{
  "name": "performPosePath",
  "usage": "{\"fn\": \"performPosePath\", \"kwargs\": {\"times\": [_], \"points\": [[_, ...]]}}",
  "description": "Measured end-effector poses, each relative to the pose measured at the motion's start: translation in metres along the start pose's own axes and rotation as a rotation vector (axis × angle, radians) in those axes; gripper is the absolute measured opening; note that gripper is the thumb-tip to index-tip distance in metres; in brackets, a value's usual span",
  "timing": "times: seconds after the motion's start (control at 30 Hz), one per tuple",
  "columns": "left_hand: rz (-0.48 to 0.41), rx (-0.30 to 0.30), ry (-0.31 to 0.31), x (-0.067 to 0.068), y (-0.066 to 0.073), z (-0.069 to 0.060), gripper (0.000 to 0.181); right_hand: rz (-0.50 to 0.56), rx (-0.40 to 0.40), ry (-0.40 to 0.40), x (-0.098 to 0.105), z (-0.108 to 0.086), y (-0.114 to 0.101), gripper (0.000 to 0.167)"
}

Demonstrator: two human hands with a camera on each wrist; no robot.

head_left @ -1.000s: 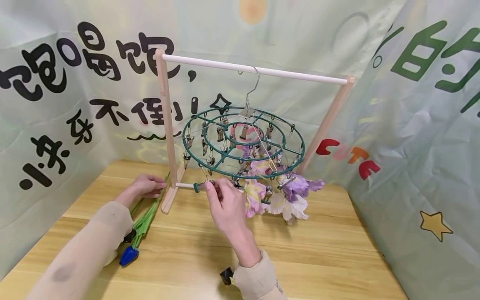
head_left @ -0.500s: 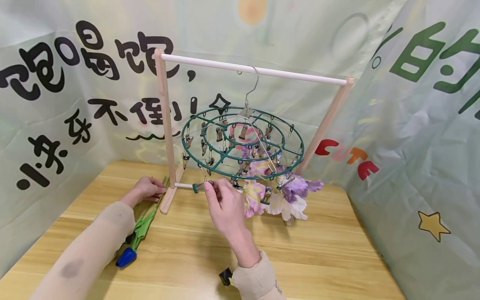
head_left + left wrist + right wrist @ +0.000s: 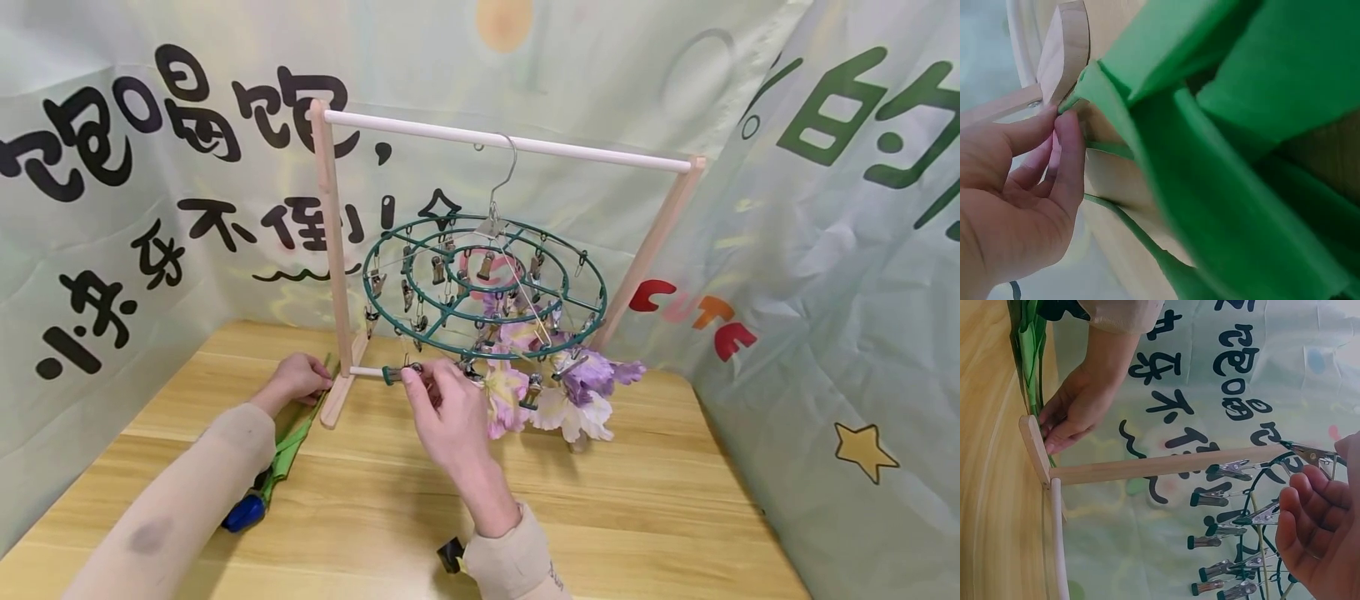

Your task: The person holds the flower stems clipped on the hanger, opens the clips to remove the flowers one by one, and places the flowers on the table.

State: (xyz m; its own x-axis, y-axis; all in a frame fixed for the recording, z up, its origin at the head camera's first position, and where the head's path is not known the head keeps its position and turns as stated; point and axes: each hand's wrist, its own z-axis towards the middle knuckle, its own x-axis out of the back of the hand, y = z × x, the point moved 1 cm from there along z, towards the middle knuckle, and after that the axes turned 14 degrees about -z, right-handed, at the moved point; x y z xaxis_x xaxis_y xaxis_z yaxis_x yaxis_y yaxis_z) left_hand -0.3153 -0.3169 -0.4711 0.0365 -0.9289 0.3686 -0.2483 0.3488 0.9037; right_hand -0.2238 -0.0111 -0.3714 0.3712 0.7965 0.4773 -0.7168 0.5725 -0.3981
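Note:
My left hand (image 3: pixel 300 379) pinches the green stem of a blue tulip (image 3: pixel 243 512) between thumb and fingers, beside the stand's left foot. In the left wrist view broad green leaves (image 3: pixel 1204 169) fill the foreground, and other thin green stems lie below the fingers. The tulip's head is partly behind the left sleeve. My right hand (image 3: pixel 450 417) pinches a metal clip (image 3: pixel 396 376) with green tips, hung from the outer ring of a round green clip hanger (image 3: pixel 365 275). The right wrist view shows this clip (image 3: pixel 1310 454) at the fingertips; whether its jaws are spread is unclear.
The hanger hooks over the white bar (image 3: pixel 510 143) of a wooden stand (image 3: pixel 335 250). Several other clips (image 3: pixel 486 265) dangle from its rings. Pink and purple iris flowers (image 3: pixel 588 375) hang at its right side. Printed cloth (image 3: pixel 847 333) encloses the wooden table (image 3: pixel 637 517).
My left hand has edged right with the stem, while the tulip's blue head has slid a little left, further behind the sleeve. The right hand keeps its pinch on the clip and has barely moved.

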Motion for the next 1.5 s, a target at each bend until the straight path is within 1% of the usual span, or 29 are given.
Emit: {"fn": "performPosePath", "kwargs": {"times": [0.2,0.3,0.4,0.53,0.67,0.73,0.8,0.87,0.9,0.97,1.07,1.17,1.27,1.37,1.5], "points": [[-0.013,-0.013,-0.001,0.001,0.001,-0.005,0.015,0.023,-0.02,-0.001,0.001,0.0,-0.004,0.027],[-0.035,-0.025,0.013,0.001,0.005,-0.009,0.019,0.032,-0.035,0.0,0.003,0.001,-0.005,0.025],[-0.078,-0.045,0.024,0.0,0.014,-0.015,0.024,0.035,-0.035,0.007,0.004,0.001,-0.006,0.022],[-0.16,-0.078,0.029,0.0,0.03,-0.026,0.033,0.028,-0.023,-0.001,0.007,0.0,-0.007,0.02],[-0.234,-0.126,0.031,0.001,0.047,-0.039,0.042,0.033,0.001,-0.023,0.01,-0.001,-0.007,0.019],[-0.278,-0.163,0.038,0.002,0.054,-0.046,0.045,0.054,0.021,-0.031,0.011,-0.001,-0.008,0.018],[-0.329,-0.196,0.058,0.003,0.061,-0.055,0.048,0.1,0.032,-0.038,0.011,-0.002,-0.008,0.016],[-0.38,-0.241,0.093,0.003,0.069,-0.064,0.049,0.143,0.036,-0.039,0.012,-0.003,-0.008,0.014],[-0.405,-0.261,0.116,0.003,0.073,-0.07,0.049,0.163,0.035,-0.038,0.012,-0.003,-0.007,0.012],[-0.468,-0.302,0.183,0.0,0.082,-0.083,0.048,0.197,0.032,-0.022,0.012,-0.005,-0.007,0.01],[-0.614,-0.375,0.288,-0.008,0.096,-0.103,0.037,0.21,0.023,0.018,0.01,-0.005,-0.005,0.008],[-0.765,-0.469,0.386,-0.021,0.106,-0.121,0.024,0.201,0.003,0.064,0.008,-0.004,-0.001,0.007],[-0.849,-0.562,0.451,-0.036,0.112,-0.134,0.018,0.19,-0.033,0.081,0.005,-0.005,0.003,0.01],[-0.884,-0.629,0.481,-0.052,0.116,-0.143,0.018,0.162,-0.082,0.106,0.002,-0.005,0.007,0.014],[-0.901,-0.709,0.479,-0.076,0.117,-0.15,0.019,0.102,-0.159,0.146,-0.001,-0.006,0.013,0.018]]}}
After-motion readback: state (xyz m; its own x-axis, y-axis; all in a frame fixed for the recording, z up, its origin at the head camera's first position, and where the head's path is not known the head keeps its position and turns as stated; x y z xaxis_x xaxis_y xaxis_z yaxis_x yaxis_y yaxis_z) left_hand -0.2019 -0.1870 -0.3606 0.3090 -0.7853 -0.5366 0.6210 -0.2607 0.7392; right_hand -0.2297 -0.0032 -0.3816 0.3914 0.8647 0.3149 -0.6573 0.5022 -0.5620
